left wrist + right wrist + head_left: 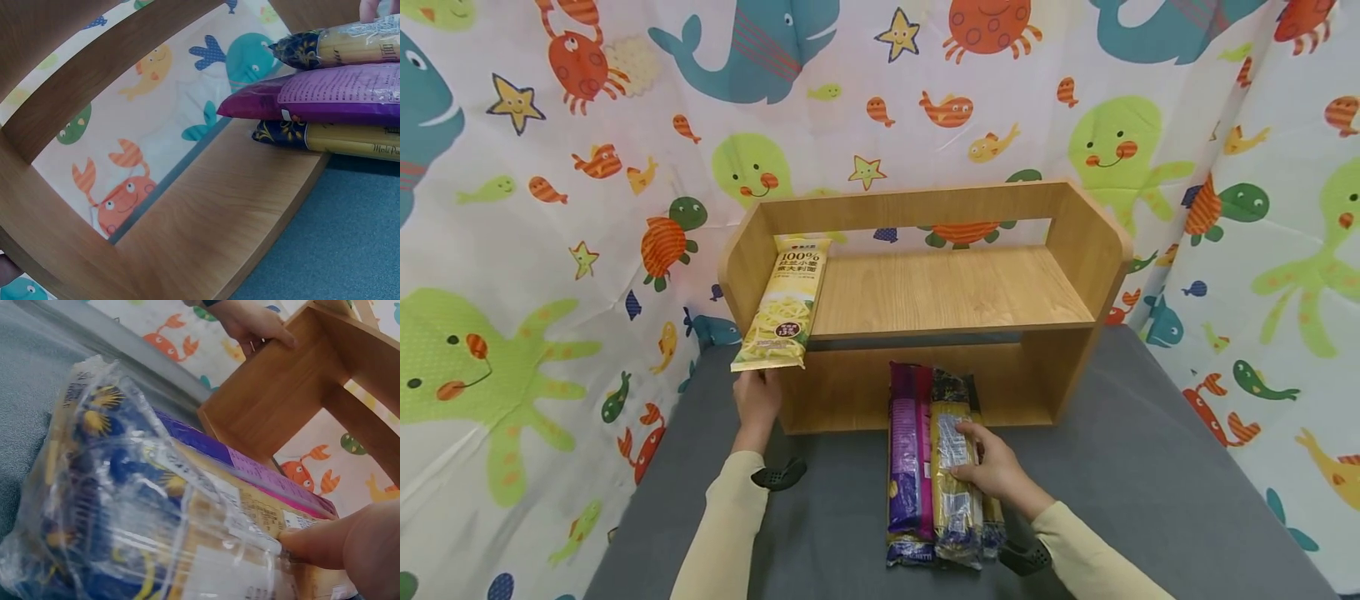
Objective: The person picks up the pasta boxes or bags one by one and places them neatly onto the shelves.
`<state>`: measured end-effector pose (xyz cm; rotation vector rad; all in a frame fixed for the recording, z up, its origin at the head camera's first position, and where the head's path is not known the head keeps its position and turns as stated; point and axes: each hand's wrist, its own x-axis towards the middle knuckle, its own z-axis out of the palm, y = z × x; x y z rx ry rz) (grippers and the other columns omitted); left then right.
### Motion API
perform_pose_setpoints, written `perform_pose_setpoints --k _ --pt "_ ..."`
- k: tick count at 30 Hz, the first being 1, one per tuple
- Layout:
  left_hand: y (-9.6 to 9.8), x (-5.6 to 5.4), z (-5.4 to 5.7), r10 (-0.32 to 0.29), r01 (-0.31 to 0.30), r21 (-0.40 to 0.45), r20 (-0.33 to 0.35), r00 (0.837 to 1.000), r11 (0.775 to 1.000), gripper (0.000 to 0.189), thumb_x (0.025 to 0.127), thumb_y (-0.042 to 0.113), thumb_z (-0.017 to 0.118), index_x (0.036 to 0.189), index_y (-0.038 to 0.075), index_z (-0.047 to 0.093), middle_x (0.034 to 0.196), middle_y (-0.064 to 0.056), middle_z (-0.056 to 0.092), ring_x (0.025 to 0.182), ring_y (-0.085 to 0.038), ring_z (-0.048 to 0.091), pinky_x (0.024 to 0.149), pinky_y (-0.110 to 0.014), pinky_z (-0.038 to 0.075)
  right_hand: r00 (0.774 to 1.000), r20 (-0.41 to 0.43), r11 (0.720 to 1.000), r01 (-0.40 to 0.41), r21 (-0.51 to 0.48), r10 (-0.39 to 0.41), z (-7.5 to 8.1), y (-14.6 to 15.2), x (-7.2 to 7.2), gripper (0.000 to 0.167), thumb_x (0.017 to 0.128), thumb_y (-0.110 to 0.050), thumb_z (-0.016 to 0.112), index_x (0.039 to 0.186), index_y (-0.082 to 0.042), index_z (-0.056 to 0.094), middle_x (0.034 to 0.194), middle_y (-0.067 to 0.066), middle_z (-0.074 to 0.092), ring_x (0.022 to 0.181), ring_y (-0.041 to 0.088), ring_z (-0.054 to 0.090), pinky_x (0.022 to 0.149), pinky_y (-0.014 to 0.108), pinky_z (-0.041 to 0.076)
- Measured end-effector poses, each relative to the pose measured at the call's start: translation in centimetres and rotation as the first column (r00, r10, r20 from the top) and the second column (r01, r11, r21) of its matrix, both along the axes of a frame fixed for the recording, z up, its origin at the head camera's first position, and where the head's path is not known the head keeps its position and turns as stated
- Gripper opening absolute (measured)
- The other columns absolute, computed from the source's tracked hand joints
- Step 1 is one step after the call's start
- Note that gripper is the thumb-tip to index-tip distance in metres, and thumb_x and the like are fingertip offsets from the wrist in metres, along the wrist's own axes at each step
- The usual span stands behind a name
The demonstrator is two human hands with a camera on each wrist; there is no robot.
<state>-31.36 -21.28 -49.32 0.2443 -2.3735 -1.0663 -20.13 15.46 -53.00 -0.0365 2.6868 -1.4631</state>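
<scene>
My left hand (pixel 757 403) grips the left side panel of a two-tier wooden shelf (pixel 955 292); the right wrist view shows its thumb on the panel's inner face. Just above that hand, a yellow noodle packet (pixel 786 304) leans in the upper tier, its lower end jutting past the front edge. My right hand (pixel 996 467) holds a clear-wrapped spaghetti pack (pixel 955 467) with thumb and fingers on it. That pack lies beside and partly over a purple pasta pack (pixel 910 458). Another gold-and-blue pasta pack (pixel 350 139) lies beneath them. Their far ends rest in the lower tier.
A grey cloth (pixel 842 517) covers the table under the shelf. Behind and at both sides hangs a white curtain (pixel 865 75) with printed sea animals. The upper tier's board (pixel 955 287) extends to the right of the noodle packet.
</scene>
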Motion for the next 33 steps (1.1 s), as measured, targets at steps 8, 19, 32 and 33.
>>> perform_pose_setpoints --k 8,19,32,33 --pt "-0.3 -0.1 -0.3 -0.001 0.001 -0.016 -0.002 1.0 1.0 0.037 0.105 0.015 0.046 0.135 -0.001 0.06 0.089 -0.027 0.067 0.068 -0.034 0.057 0.059 -0.04 0.04 0.999 0.025 0.998 -0.047 -0.032 0.047 0.4 0.5 1.4 0.069 0.073 0.004 0.084 0.136 -0.007 0.058 0.125 0.019 0.062 0.098 0.029 0.058 0.064 0.035 0.046" --pt "-0.2 0.0 0.0 -0.023 0.023 -0.013 -0.019 1.0 1.0 0.036 0.106 0.017 0.046 0.135 0.001 0.06 0.1 -0.028 0.071 0.074 -0.04 0.064 0.063 -0.048 0.047 0.993 0.029 0.992 -0.114 -0.058 0.115 1.1 0.9 3.8 0.072 0.069 0.007 0.081 0.136 -0.007 0.059 0.129 0.019 0.062 0.095 0.024 0.056 0.064 0.03 0.047" --pt "-0.2 -0.1 0.0 -0.011 0.011 -0.016 -0.011 1.0 1.0 0.038 0.107 0.018 0.046 0.136 0.0 0.06 0.11 -0.029 0.071 0.086 -0.045 0.068 0.074 -0.057 0.052 0.945 -0.029 0.937 -0.328 -0.123 0.327 4.4 -0.1 5.3 0.072 0.072 0.005 0.078 0.14 -0.003 0.055 0.14 0.028 0.055 0.086 0.016 0.054 0.061 0.023 0.045" --pt "-0.2 0.0 0.0 -0.01 0.01 -0.015 -0.008 1.0 1.0 0.038 0.107 0.019 0.046 0.137 0.0 0.059 0.111 -0.029 0.071 0.087 -0.045 0.068 0.074 -0.057 0.052 0.938 -0.029 0.929 -0.345 -0.135 0.345 4.9 -0.3 5.4 0.072 0.073 0.005 0.077 0.141 -0.003 0.055 0.141 0.029 0.055 0.079 0.013 0.052 0.059 0.022 0.044"
